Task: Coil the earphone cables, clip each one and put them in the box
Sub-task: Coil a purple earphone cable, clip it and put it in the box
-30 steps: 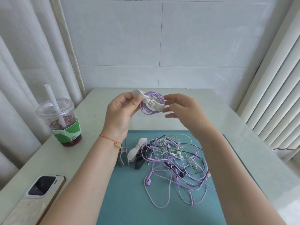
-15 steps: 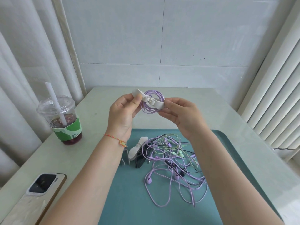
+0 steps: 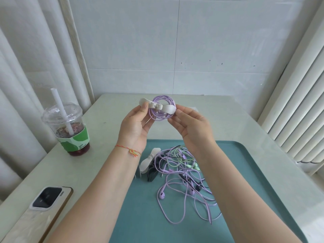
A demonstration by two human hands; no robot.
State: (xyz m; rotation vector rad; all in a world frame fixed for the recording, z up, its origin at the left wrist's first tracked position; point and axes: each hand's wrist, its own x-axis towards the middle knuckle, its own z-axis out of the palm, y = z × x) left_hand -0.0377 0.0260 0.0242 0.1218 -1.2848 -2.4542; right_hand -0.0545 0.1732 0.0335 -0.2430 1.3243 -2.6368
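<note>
A coiled purple earphone cable (image 3: 160,115) hangs in the air above the table, with a white clip (image 3: 157,106) lying across it. My left hand (image 3: 135,127) pinches the clip's left end. My right hand (image 3: 192,127) pinches its right end together with the coil. Below, on the teal tray (image 3: 254,172), lies a tangle of purple, green and black earphones (image 3: 185,179). A spare white clip (image 3: 149,160) and a dark clip (image 3: 152,174) sit at the tangle's left. No box is in view.
A plastic cup with a straw and dark drink (image 3: 69,127) stands at the left on the table (image 3: 228,120). A phone (image 3: 46,199) lies face down at the near left edge. Curtains hang at left, blinds at right.
My right hand has closed in from beside the coil and now pinches the clip's right end. The clip has turned more level across the coil, and both hands have drawn slightly closer together.
</note>
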